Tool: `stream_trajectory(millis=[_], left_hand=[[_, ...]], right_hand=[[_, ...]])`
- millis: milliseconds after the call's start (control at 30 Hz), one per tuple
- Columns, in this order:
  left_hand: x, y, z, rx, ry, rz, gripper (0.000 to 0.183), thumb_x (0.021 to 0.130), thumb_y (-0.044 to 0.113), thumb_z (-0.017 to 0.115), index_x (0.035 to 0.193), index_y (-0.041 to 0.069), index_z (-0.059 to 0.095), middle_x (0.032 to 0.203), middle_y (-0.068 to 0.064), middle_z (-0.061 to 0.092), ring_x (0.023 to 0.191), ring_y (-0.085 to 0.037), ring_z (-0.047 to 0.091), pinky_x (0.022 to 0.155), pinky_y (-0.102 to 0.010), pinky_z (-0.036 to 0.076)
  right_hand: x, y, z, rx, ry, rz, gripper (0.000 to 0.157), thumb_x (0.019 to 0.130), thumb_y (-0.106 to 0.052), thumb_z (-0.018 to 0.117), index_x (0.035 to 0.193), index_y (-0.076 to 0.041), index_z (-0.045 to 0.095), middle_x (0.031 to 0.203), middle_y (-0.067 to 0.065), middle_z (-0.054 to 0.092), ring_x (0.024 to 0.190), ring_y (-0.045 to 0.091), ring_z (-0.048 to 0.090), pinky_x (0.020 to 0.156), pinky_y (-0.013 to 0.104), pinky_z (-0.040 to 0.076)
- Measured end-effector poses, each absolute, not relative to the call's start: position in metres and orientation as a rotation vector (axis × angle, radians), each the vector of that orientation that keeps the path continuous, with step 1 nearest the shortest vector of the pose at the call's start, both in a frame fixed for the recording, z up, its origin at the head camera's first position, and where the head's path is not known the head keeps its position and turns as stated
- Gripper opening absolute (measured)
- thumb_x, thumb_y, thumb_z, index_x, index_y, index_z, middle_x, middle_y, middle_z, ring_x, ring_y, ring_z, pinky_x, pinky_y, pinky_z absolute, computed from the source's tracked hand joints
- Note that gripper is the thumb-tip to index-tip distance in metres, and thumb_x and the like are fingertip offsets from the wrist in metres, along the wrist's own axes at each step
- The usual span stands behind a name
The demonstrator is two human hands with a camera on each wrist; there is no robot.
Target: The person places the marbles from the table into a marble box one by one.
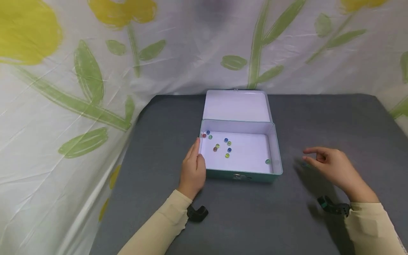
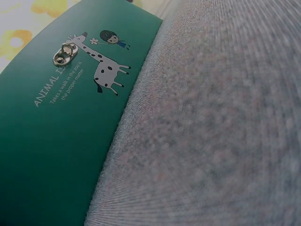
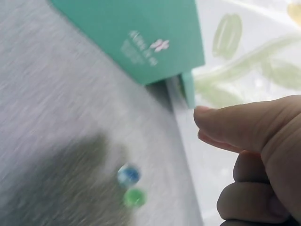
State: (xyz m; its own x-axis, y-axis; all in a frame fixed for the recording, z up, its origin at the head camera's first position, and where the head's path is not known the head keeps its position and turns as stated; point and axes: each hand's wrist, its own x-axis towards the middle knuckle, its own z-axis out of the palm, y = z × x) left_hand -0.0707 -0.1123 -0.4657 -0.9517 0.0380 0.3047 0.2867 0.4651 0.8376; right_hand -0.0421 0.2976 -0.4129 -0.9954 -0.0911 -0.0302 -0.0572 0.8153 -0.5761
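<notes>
A green tin box [image 1: 242,176] with a white inside lies with its lid [image 1: 236,105] tipped back. Several glass marbles, among them a yellow-green marble [image 1: 227,155] and a green marble [image 1: 267,161], are scattered on its floor. My left hand [image 1: 193,172] rests against the box's left wall, fingers straight. To the right of the box, my right hand [image 1: 334,168] hovers over the table, thumb and index finger apart with nothing visible between them. Beneath it, a blue marble [image 3: 128,175] and a green marble [image 3: 135,197] lie side by side on the cloth.
Dark grey cloth [image 1: 159,212] covers the table. Behind and to the left hangs a white curtain [image 1: 191,53] with yellow flowers and green leaves. A metal clasp [image 2: 65,54] sticks out from the box's printed front. Black camera mounts sit at both wrists.
</notes>
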Motion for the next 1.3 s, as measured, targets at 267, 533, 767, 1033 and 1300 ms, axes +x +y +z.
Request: stream_trajectory(millis=[267, 533, 767, 1033, 1300], left_hand=[[-0.071, -0.114, -0.468, -0.29, -2.465, -1.47, 0.054, 0.106, 0.003, 0.04, 0.16, -0.004, 0.038, 0.163, -0.017, 0.045, 0.149, -0.026, 0.044, 0.118, -0.05, 0.04], [-0.072, -0.115, -0.467, -0.277, -2.465, -1.462, 0.054, 0.106, 0.005, 0.04, 0.159, -0.004, 0.039, 0.163, -0.017, 0.045, 0.149, -0.025, 0.044, 0.118, -0.05, 0.04], [-0.071, -0.113, -0.463, -0.279, -2.475, -1.452, 0.054, 0.105, 0.003, 0.043, 0.158, -0.005, 0.041, 0.161, -0.019, 0.047, 0.148, -0.026, 0.046, 0.117, -0.05, 0.041], [-0.071, -0.113, -0.465, -0.282, -2.472, -1.454, 0.054, 0.105, 0.005, 0.042, 0.158, -0.003, 0.042, 0.161, -0.017, 0.046, 0.148, -0.025, 0.046, 0.118, -0.051, 0.04], [-0.071, -0.114, -0.466, -0.283, -2.475, -1.448, 0.054, 0.106, 0.008, 0.041, 0.159, 0.0, 0.041, 0.162, -0.014, 0.047, 0.148, -0.023, 0.046, 0.117, -0.05, 0.041]], right_hand=[[-0.032, 0.305, -0.43, -0.077, 2.893, -0.928, 0.036, 0.104, -0.024, 0.068, 0.128, 0.003, 0.07, 0.064, 0.002, 0.043, 0.05, 0.011, 0.031, 0.048, 0.031, 0.032], [-0.034, 0.308, -0.441, -0.087, 2.926, -0.906, 0.034, 0.102, -0.02, 0.07, 0.127, 0.002, 0.07, 0.062, -0.001, 0.041, 0.05, 0.009, 0.03, 0.048, 0.029, 0.031], [-0.031, 0.313, -0.451, -0.044, 2.928, -0.874, 0.029, 0.103, -0.018, 0.069, 0.124, 0.002, 0.071, 0.079, 0.006, 0.068, 0.061, 0.008, 0.047, 0.055, 0.028, 0.039], [-0.024, 0.315, -0.443, 0.04, 2.958, -0.861, 0.038, 0.107, -0.03, 0.063, 0.128, 0.001, 0.07, 0.057, -0.002, 0.04, 0.048, 0.01, 0.028, 0.046, 0.031, 0.029], [-0.04, 0.296, -0.408, -0.032, 3.016, -0.924, 0.04, 0.107, -0.034, 0.063, 0.131, -0.003, 0.07, 0.057, 0.003, 0.036, 0.046, 0.016, 0.029, 0.045, 0.034, 0.028]])
